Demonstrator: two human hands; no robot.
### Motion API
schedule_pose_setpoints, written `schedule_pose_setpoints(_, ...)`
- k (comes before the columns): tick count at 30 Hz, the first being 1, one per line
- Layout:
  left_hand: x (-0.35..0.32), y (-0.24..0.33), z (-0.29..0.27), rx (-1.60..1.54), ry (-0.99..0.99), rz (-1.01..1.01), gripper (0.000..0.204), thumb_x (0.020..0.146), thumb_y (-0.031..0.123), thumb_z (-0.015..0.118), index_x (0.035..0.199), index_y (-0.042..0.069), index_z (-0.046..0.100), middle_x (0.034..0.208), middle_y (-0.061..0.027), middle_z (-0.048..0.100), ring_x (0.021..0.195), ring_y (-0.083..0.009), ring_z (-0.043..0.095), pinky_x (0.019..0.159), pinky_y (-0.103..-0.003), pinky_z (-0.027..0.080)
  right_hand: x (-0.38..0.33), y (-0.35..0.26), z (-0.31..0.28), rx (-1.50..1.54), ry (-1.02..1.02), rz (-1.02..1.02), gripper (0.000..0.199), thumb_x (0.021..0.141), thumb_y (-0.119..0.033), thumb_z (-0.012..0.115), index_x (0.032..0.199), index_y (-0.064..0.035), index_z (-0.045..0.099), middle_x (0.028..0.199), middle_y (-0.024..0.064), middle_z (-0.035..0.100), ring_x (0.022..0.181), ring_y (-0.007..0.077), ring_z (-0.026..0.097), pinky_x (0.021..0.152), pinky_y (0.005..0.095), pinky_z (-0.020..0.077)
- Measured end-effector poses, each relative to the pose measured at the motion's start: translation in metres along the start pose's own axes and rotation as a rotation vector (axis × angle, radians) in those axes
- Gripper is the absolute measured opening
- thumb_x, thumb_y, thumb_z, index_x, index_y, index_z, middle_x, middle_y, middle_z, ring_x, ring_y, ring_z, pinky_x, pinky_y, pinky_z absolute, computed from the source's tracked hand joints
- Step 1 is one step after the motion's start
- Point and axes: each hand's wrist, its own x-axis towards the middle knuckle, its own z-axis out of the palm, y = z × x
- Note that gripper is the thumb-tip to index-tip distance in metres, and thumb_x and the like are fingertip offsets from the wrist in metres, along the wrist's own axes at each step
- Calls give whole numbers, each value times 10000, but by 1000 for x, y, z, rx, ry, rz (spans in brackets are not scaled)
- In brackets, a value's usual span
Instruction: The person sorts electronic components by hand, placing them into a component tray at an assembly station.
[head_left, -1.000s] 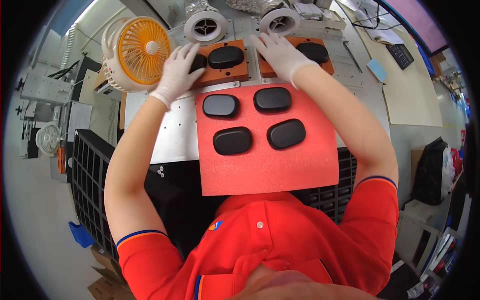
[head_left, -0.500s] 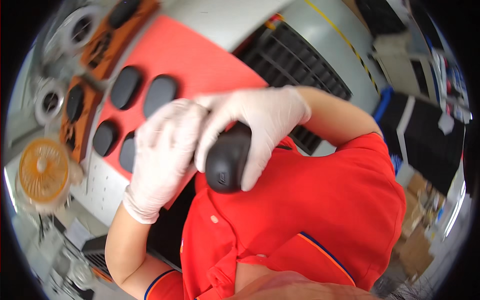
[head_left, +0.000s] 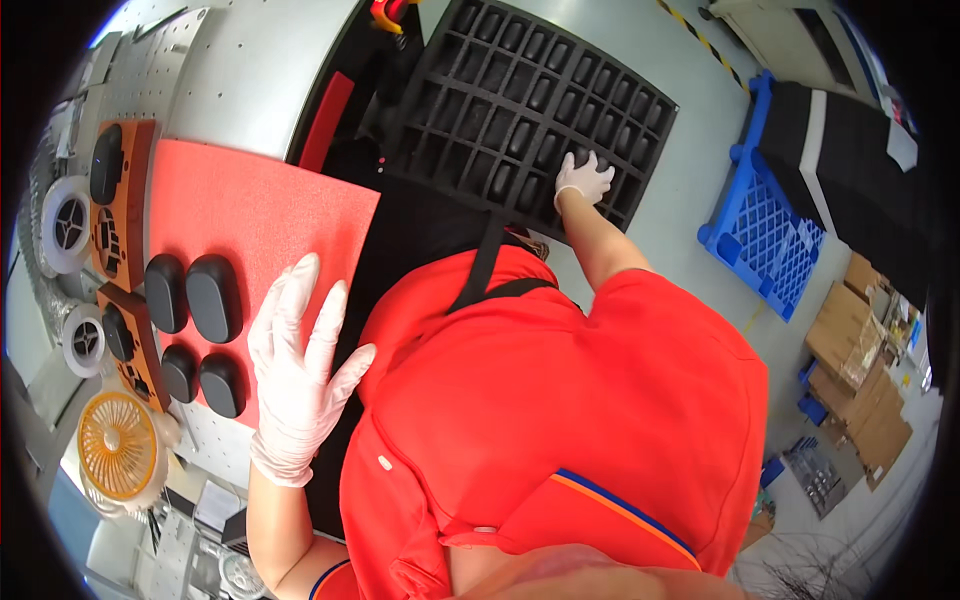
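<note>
My left hand (head_left: 305, 370), in a white glove, is raised over the near edge of the red mat (head_left: 260, 200) with its fingers apart and nothing in them. Beside it on the mat lie several smooth black rounded pieces, among them a larger one (head_left: 214, 298) and a smaller one (head_left: 222, 385). Reaching far out to the right, my gloved right hand (head_left: 585, 182) is down at a black compartment tray (head_left: 490, 98). Its fingers curl around a dark shape at one compartment, apparently a black rounded piece; the tray walls and fingers hide most of it.
Orange-brown fixtures (head_left: 120, 250) bearing black pieces stand left of the mat, with a small orange-and-white fan (head_left: 118, 445) nearer me. Many tray compartments hold black pieces. A blue plastic pallet (head_left: 770, 240) and cardboard boxes (head_left: 845, 330) are at the right.
My right hand has moved from my chest, where it held a black rounded piece, out to the tray. My left hand has come away from it and spread open. My view has turned rightward.
</note>
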Motion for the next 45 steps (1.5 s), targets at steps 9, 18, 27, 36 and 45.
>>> schedule_pose_setpoints(9, -75, -39, -29, -353, 78, -394, 551, 795, 99, 688, 1322, 46, 534, 1379, -129, 502, 1284, -293, 471, 986, -370, 461, -14, -48, 2, -177, 49, -292, 768, 853, -495, 512, 1430, -34, 302, 1399, 308, 322, 1257, 480, 374, 1027, 560, 328)
schedule_pose_setpoints(18, -153, -154, -18, 55, 200, -820, 667, 912, 454, 554, 1442, 104, 352, 1329, -231, 466, 1210, -391, 466, 1012, -440, 390, -228, -283, -168, 1035, -694, -1868, 386, 969, -110, 478, 1315, 61, 469, 1221, 188, 588, 1173, 265, 544, 1033, 378, 405)
schedule_pose_setpoints(27, -201, -208, -39, 184, 542, -810, 566, 938, 342, 522, 1440, 131, 370, 1309, -215, 451, 1207, -396, 429, 1044, -443, 335, -437, -346, -149, -442, -650, -2777, 718, 890, -459, 582, 1427, -46, 345, 1360, 213, 461, 1262, 365, 423, 1078, 422, 337)
schedule_pose_setpoints(36, -201, -264, -26, 415, 439, -837, 495, 936, 299, 535, 1377, 101, 428, 1309, -175, 487, 1207, -366, 460, 1054, -454, 342, -475, -410, -103, -40, -58, -2679, 564, 886, -126, 576, 1398, -8, 370, 1276, 200, 467, 1118, 379, 448, 1017, 441, 353)
schedule_pose_setpoints(45, -200, -262, -28, 431, 528, -774, 715, 892, 494, 552, 1379, -7, 400, 1418, -187, 425, 1327, -333, 381, 1126, -429, 267, -471, -402, -102, -132, 36, -2654, 801, 938, -557, 427, 1491, -28, 192, 1552, 157, 201, 1443, 294, 167, 1184, 401, 144)
